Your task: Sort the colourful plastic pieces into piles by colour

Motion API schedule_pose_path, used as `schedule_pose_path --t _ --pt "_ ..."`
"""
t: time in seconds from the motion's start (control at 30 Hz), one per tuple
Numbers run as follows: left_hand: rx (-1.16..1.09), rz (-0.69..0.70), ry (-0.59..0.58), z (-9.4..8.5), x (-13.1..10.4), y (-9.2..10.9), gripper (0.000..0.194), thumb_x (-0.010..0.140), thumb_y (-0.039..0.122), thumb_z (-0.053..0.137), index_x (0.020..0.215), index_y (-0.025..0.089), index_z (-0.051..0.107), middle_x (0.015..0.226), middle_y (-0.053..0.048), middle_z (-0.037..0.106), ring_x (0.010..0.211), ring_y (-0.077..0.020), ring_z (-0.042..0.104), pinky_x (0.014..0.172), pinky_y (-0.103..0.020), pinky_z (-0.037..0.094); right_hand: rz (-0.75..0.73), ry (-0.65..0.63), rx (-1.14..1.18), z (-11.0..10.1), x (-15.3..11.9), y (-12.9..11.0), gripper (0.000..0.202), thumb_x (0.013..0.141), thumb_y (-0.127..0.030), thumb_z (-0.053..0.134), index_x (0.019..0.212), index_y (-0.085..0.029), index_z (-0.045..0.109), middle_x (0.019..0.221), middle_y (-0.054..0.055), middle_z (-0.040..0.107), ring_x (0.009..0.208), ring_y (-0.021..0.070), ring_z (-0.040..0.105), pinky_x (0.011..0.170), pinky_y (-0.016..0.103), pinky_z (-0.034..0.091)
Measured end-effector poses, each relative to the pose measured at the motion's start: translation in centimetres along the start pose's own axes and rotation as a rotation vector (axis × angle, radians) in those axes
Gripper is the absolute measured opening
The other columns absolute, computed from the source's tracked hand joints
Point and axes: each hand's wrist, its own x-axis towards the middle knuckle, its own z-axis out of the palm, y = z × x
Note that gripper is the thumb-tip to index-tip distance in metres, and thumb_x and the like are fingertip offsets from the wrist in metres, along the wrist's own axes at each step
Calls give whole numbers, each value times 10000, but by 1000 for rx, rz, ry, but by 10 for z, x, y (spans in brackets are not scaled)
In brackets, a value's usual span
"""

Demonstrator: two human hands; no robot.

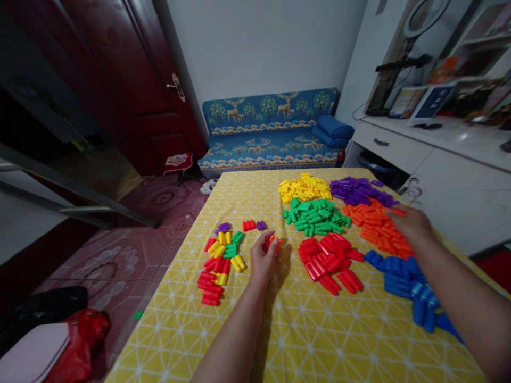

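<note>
My left hand (264, 255) is closed on a small orange piece (274, 242) above the middle of the table. My right hand (409, 221) reaches over the pile of orange pieces (377, 223), its fingertips at the pile's upper right; what they grip, if anything, is too small to tell. Around that pile lie purple pieces (355, 189), green pieces (317, 216), yellow pieces (305, 188), red pieces (329, 258) and blue pieces (399, 274). To the left of my left hand, a loose cluster of yellow, green, red and purple pieces (219, 250) is spread out, with a red block (248, 225) nearby.
The yellow patterned tablecloth (311, 335) covers the table. Beyond its far edge stands a blue sofa (267, 138). A white cabinet (459, 175) is close on the right. At the left are a metal frame (88, 209) and a red bag (85, 340) on the floor.
</note>
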Motion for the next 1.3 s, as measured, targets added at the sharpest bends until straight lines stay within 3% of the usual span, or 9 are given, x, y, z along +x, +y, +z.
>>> schedule_pose_path --t 0.2,0.3,0.4,0.5,0.63,0.8,1.0,1.1,1.3 --pt "23 39 -8 0 -1 7 362 802 457 675 1013 170 737 1049 -110 720 1087 -283 636 1014 -477 461 -218 0 30 7 -29 -24 307 797 -264 527 1028 -126 676 1196 201 635 1156 284 551 1026 423 387" --pt "18 49 -26 -2 -2 6 352 848 457 615 1034 180 729 1103 -110 709 1124 -282 620 1046 -489 429 -492 -3 200 23 -82 -60 291 817 -294 540 1033 -165 686 1178 130 655 1155 243 563 1062 407 389" --pt "17 57 -39 -2 -3 6 324 861 410 603 1073 188 708 1151 -102 696 1153 -269 605 1058 -465 419 -749 -246 420 43 -153 -99 273 818 -266 564 1056 -236 695 1144 75 668 1108 237 610 1006 442 466" --pt "-21 54 -72 -2 -5 8 324 858 369 605 1116 185 673 1157 -99 690 1124 -243 620 1024 -417 449 -857 -481 390 62 -213 -128 464 763 -160 613 1209 -284 650 1311 62 596 1195 244 577 1025 440 476" --pt "-53 26 -131 -2 -6 11 418 822 394 657 1176 177 617 1069 -100 698 957 -211 672 858 -335 526 -899 -433 308 75 -247 -143 550 746 -35 530 1227 -275 648 1290 75 610 1196 254 565 1036 463 473" --pt "-66 23 -207 0 -9 8 495 823 473 664 1229 202 581 1006 -80 694 887 -185 679 808 -313 535 -927 -331 349 71 -213 -134 339 840 -134 505 1097 -242 698 1193 75 652 1139 237 594 1003 426 491" --pt "5 48 -210 1 -8 2 442 842 464 645 1185 187 613 920 -67 695 845 -173 676 817 -307 526 -677 43 197 37 -81 -84 275 800 -272 601 1043 -185 695 1102 122 672 1041 268 617 939 436 473" --pt "19 33 -196 0 -6 1 436 837 464 649 1172 187 624 906 -65 694 822 -170 674 783 -294 525 -466 110 10 22 -28 -49 283 768 -262 616 1018 -158 701 1052 168 675 974 278 613 843 415 457" --pt "34 29 -189 1 -4 0 417 829 458 656 1153 195 644 873 -54 695 791 -167 671 752 -289 531 -323 86 -127 13 -15 -24 190 737 -273 634 860 -153 715 986 216 667 964 348 597 827 519 409"
